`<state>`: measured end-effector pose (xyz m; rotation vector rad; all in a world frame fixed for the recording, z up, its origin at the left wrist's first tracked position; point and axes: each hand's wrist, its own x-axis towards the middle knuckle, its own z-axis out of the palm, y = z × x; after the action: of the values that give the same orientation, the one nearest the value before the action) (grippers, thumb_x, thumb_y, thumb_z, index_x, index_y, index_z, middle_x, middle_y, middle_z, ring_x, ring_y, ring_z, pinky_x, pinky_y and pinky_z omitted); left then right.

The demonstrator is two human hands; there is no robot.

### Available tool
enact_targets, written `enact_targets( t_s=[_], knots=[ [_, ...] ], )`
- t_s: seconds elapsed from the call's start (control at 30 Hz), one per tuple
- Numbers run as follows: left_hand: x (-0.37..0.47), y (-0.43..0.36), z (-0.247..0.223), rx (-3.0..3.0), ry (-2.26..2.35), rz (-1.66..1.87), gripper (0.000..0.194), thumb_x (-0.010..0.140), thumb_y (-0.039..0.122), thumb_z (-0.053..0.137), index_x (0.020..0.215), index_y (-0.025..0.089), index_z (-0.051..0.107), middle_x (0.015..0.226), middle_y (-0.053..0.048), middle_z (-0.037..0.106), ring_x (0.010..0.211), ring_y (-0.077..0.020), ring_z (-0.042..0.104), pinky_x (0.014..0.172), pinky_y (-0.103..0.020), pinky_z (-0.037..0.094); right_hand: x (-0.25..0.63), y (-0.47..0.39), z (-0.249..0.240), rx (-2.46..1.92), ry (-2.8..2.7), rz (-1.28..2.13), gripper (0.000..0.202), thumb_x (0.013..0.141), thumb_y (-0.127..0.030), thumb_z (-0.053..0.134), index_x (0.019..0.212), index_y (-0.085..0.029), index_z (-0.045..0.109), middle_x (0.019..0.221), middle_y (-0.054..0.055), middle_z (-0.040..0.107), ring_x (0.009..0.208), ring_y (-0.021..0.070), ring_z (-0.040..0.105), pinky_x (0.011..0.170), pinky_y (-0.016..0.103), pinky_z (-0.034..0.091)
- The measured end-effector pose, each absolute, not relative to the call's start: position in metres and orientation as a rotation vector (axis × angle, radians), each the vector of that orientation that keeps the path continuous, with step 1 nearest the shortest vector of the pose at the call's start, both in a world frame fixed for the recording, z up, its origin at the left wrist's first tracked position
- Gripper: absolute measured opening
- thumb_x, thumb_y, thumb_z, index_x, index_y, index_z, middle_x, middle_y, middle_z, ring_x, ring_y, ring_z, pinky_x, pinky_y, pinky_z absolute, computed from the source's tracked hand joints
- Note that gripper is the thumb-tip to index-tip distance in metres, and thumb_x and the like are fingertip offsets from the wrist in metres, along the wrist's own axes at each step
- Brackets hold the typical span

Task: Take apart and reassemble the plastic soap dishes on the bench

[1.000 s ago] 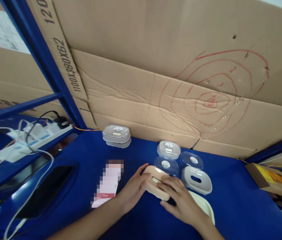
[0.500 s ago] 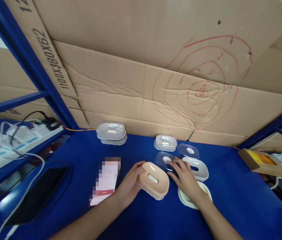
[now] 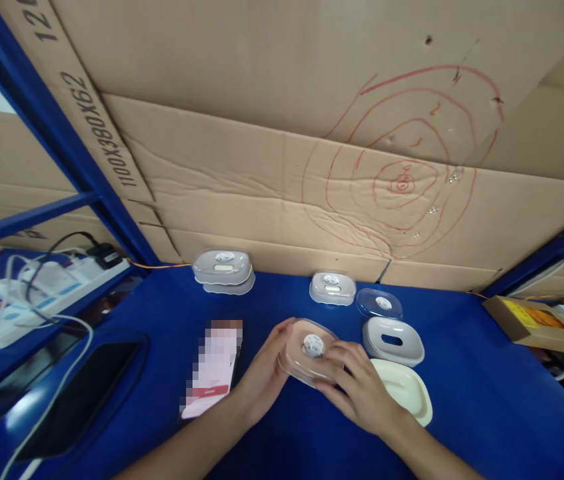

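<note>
My left hand (image 3: 268, 373) grips the left side of a pink oval dish (image 3: 298, 340). Over the dish lies a clear lid (image 3: 313, 345) with a round white label, and my right hand (image 3: 355, 380) has its fingers closed on the lid's right side. Right of my hands, a white oval dish (image 3: 396, 352) with a slot sits on the blue table, with a pale cream dish (image 3: 415, 393) in front of it, partly behind my right hand. Another clear lid (image 3: 378, 304) lies behind the white dish.
Stacked lidded dishes (image 3: 223, 268) and one lidded dish (image 3: 333, 288) stand by the cardboard wall (image 3: 242, 180). A phone (image 3: 215, 373) lies left of my hands. Power strips (image 3: 47, 290) and cables are far left, a small box (image 3: 532, 327) far right.
My right hand has brought the clear lid from the table leftward onto the pink dish. My left hand still holds that dish.
</note>
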<state>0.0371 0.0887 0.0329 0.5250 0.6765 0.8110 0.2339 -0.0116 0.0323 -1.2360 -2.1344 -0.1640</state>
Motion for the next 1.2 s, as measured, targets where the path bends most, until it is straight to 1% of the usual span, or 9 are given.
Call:
enact_targets(
  t_s=[0.27, 0.37, 0.5, 0.6, 0.73, 0.87, 0.97, 1.1, 1.2],
  knots=[
    [0.035, 0.089, 0.040, 0.557, 0.702, 0.829, 0.049, 0.086, 0.044, 0.087, 0.124, 0.024, 0.064, 0.115, -0.003, 0.076, 0.101, -0.0186, 0.070, 0.089, -0.029, 0.054, 0.232, -0.013, 0.047, -1.362, -2.106, 0.048, 0.031, 0.107, -0.021, 0.054, 0.136, -0.027, 0.062, 0.131, 0.012, 0.066, 0.128, 0.0281, 0.063, 0.105, 0.046, 0.057],
    [0.035, 0.088, 0.041, 0.588, 0.684, 0.799, 0.054, 0.088, 0.045, 0.085, 0.130, 0.025, 0.058, 0.120, -0.007, 0.075, 0.102, -0.0195, 0.071, 0.090, -0.032, 0.054, 0.234, -0.015, 0.045, -1.405, -2.105, 0.093, 0.033, 0.107, -0.024, 0.056, 0.139, -0.027, 0.060, 0.132, 0.012, 0.065, 0.129, 0.0295, 0.062, 0.105, 0.047, 0.057],
    [0.034, 0.087, 0.043, 0.601, 0.668, 0.758, 0.060, 0.086, 0.046, 0.085, 0.133, 0.027, 0.053, 0.125, -0.007, 0.073, 0.104, -0.0219, 0.071, 0.090, -0.035, 0.055, 0.241, -0.013, 0.035, -1.480, -2.061, 0.104, 0.053, 0.102, -0.035, 0.067, 0.153, -0.030, 0.051, 0.139, 0.014, 0.060, 0.141, 0.0351, 0.054, 0.112, 0.056, 0.054],
    [0.035, 0.087, 0.042, 0.571, 0.674, 0.710, 0.057, 0.087, 0.054, 0.082, 0.131, 0.029, 0.055, 0.130, -0.007, 0.071, 0.109, -0.0250, 0.070, 0.086, -0.037, 0.057, 0.246, -0.011, 0.029, -1.473, -2.004, 0.139, 0.050, 0.106, -0.032, 0.061, 0.155, -0.030, 0.049, 0.143, 0.013, 0.058, 0.149, 0.0330, 0.048, 0.116, 0.053, 0.052],
    [0.035, 0.089, 0.038, 0.570, 0.687, 0.686, 0.051, 0.089, 0.052, 0.079, 0.130, 0.029, 0.060, 0.130, -0.005, 0.070, 0.111, -0.0245, 0.069, 0.083, -0.034, 0.057, 0.250, -0.011, 0.027, -1.448, -1.978, 0.219, 0.049, 0.107, -0.031, 0.058, 0.155, -0.029, 0.049, 0.148, 0.014, 0.056, 0.150, 0.0312, 0.049, 0.118, 0.050, 0.052],
    [0.035, 0.089, 0.039, 0.574, 0.640, 0.674, 0.049, 0.095, 0.056, 0.072, 0.131, 0.023, 0.065, 0.132, -0.010, 0.071, 0.123, -0.0270, 0.065, 0.093, -0.034, 0.055, 0.251, -0.011, 0.027, -1.439, -1.954, 0.173, 0.050, 0.108, -0.031, 0.058, 0.157, -0.031, 0.047, 0.148, 0.013, 0.058, 0.147, 0.0306, 0.053, 0.117, 0.050, 0.054],
    [0.035, 0.090, 0.040, 0.556, 0.633, 0.658, 0.051, 0.099, 0.058, 0.066, 0.134, 0.021, 0.067, 0.137, -0.012, 0.071, 0.127, -0.0288, 0.064, 0.095, -0.035, 0.055, 0.250, -0.009, 0.026, -1.436, -1.954, 0.091, 0.052, 0.108, -0.030, 0.058, 0.159, -0.031, 0.046, 0.147, 0.013, 0.061, 0.144, 0.0305, 0.057, 0.114, 0.050, 0.056],
    [0.035, 0.089, 0.037, 0.533, 0.645, 0.646, 0.051, 0.100, 0.054, 0.067, 0.138, 0.021, 0.066, 0.140, -0.013, 0.070, 0.129, -0.0301, 0.063, 0.097, -0.038, 0.056, 0.249, -0.008, 0.025, -1.441, -1.951, -0.009, 0.054, 0.107, -0.029, 0.059, 0.159, -0.030, 0.046, 0.145, 0.013, 0.065, 0.138, 0.0297, 0.063, 0.112, 0.049, 0.058],
    [0.036, 0.088, 0.034, 0.514, 0.642, 0.675, 0.052, 0.098, 0.054, 0.070, 0.141, 0.024, 0.064, 0.145, -0.011, 0.067, 0.134, -0.0294, 0.061, 0.102, -0.038, 0.054, 0.251, -0.009, 0.023, -1.466, -1.919, -0.033, 0.049, 0.107, -0.029, 0.059, 0.156, -0.029, 0.050, 0.142, 0.013, 0.067, 0.135, 0.0293, 0.065, 0.110, 0.049, 0.060]
  ],
)
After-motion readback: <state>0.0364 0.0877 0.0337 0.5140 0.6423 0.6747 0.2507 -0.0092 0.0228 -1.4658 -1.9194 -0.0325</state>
